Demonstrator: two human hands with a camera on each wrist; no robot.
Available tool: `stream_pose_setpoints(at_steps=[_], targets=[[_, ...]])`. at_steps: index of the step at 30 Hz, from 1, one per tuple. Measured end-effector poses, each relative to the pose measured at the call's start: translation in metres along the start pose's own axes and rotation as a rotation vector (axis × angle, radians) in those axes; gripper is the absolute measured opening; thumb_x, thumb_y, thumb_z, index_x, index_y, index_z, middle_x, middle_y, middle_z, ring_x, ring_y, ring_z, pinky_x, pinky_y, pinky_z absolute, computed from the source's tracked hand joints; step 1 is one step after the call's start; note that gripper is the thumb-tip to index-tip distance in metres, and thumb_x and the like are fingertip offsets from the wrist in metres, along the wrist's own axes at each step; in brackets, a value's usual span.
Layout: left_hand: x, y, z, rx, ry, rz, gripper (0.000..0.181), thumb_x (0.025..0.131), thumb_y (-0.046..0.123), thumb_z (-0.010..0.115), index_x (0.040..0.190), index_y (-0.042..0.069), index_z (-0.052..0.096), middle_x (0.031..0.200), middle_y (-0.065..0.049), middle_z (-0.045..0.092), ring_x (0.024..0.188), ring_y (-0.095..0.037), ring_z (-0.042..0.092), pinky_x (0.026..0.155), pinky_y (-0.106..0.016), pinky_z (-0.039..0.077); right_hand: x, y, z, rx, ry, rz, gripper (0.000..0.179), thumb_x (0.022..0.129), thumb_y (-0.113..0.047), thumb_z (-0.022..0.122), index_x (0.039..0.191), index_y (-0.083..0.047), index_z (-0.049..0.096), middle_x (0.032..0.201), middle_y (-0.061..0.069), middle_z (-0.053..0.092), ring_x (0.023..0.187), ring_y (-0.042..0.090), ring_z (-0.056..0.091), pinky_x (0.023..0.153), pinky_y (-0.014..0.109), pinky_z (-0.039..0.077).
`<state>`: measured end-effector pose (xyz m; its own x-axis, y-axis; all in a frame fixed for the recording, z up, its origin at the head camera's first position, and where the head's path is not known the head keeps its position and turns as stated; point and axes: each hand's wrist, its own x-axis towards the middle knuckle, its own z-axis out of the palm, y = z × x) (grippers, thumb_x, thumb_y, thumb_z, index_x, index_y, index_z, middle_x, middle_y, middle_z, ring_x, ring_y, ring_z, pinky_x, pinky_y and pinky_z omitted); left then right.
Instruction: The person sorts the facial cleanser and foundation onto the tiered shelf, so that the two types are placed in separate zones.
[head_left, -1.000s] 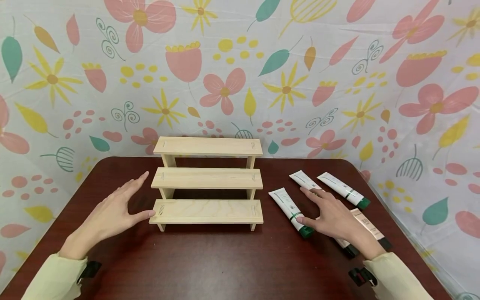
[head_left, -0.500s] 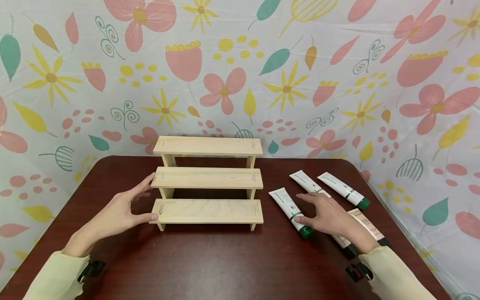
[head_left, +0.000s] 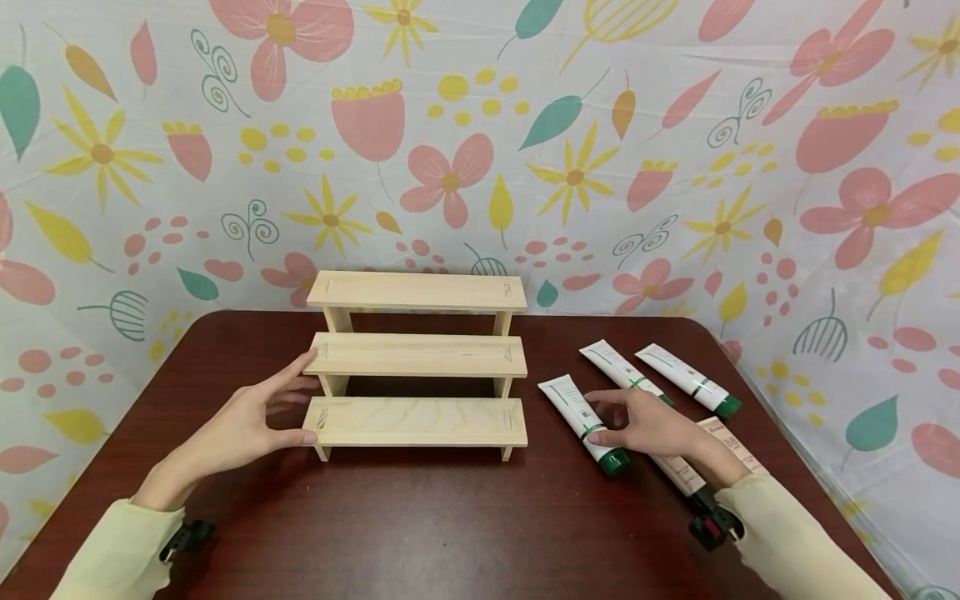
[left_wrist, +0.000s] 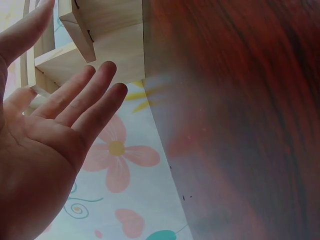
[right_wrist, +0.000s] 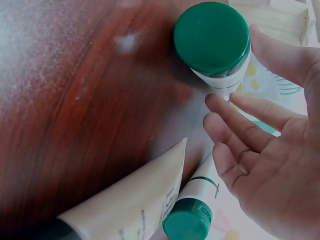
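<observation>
In the head view, a three-tier light wooden display stand point(head_left: 416, 357) stands left of centre on the table. My left hand point(head_left: 232, 425) is at its left side, thumb at the bottom tier's end and index fingertip at the middle tier's. Its other fingers extend, seen in the left wrist view. My right hand point(head_left: 652, 423) pinches the nearest white tube with a green cap point(head_left: 573, 412) by its edges, between thumb and index finger. This tube lies on the table; its green cap point(right_wrist: 212, 37) faces the right wrist camera. The remaining right fingers curl loosely beside it.
Two more green-capped white tubes point(head_left: 615, 364) point(head_left: 686, 379) lie behind my right hand. Beige tubes with black caps point(head_left: 678, 475) point(head_left: 731, 443) lie under and beside my right wrist. Flower-printed cloth point(head_left: 450, 100) hangs behind the dark wooden table point(head_left: 420, 525).
My left hand has moved in to the stand, its index fingertip reaching the middle tier. My right hand has lowered, and its fingers have drawn in around the nearest white tube.
</observation>
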<state>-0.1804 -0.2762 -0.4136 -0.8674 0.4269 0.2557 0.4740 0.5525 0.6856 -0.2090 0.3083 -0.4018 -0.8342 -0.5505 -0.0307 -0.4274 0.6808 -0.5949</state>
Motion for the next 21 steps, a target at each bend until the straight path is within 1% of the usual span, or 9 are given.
stream_pose_setpoints(at_steps=[7,10,14,17,21], targets=[[-0.001,-0.002,0.001,-0.041,-0.009,-0.011,0.111,0.083,0.018,0.094,0.17,0.024,0.025,0.137,-0.016,0.064,0.113,-0.029,0.071,0.096,-0.036,0.057,0.004,0.003,-0.004,0.072,-0.05,0.026,0.067,0.094,-0.026,0.083,0.146,0.007,0.056,0.105,0.006,0.068,0.075,0.015,0.062,0.068,0.029,0.051],[-0.001,-0.002,0.001,-0.057,-0.014,-0.019,0.111,0.083,0.018,0.093,0.17,0.025,0.024,0.136,-0.015,0.065,0.112,-0.029,0.071,0.096,-0.035,0.057,0.005,0.003,-0.005,0.115,-0.067,0.039,0.068,0.093,-0.024,0.084,0.147,0.007,0.055,0.112,0.011,0.067,0.077,0.017,0.064,0.07,0.029,0.053],[-0.002,-0.003,0.001,-0.07,-0.013,-0.021,0.111,0.083,0.017,0.093,0.17,0.024,0.024,0.135,-0.014,0.066,0.112,-0.029,0.071,0.095,-0.033,0.057,0.005,0.003,-0.006,0.177,-0.089,0.057,0.068,0.093,-0.019,0.084,0.148,0.008,0.054,0.118,0.016,0.065,0.077,0.02,0.065,0.071,0.029,0.053],[-0.002,-0.003,0.001,-0.077,-0.011,-0.019,0.112,0.083,0.015,0.093,0.17,0.024,0.024,0.133,-0.014,0.067,0.112,-0.029,0.071,0.094,-0.031,0.057,0.005,0.004,-0.008,0.22,-0.109,0.053,0.067,0.094,-0.016,0.083,0.148,0.01,0.053,0.118,0.017,0.064,0.077,0.021,0.066,0.071,0.028,0.052],[-0.003,-0.004,0.001,-0.081,-0.011,-0.018,0.113,0.082,0.013,0.094,0.17,0.024,0.024,0.131,-0.014,0.068,0.111,-0.029,0.072,0.094,-0.03,0.056,0.005,0.008,-0.011,0.295,-0.157,0.046,0.066,0.096,-0.011,0.079,0.148,0.014,0.049,0.115,0.02,0.062,0.074,0.017,0.062,0.07,0.027,0.05]])
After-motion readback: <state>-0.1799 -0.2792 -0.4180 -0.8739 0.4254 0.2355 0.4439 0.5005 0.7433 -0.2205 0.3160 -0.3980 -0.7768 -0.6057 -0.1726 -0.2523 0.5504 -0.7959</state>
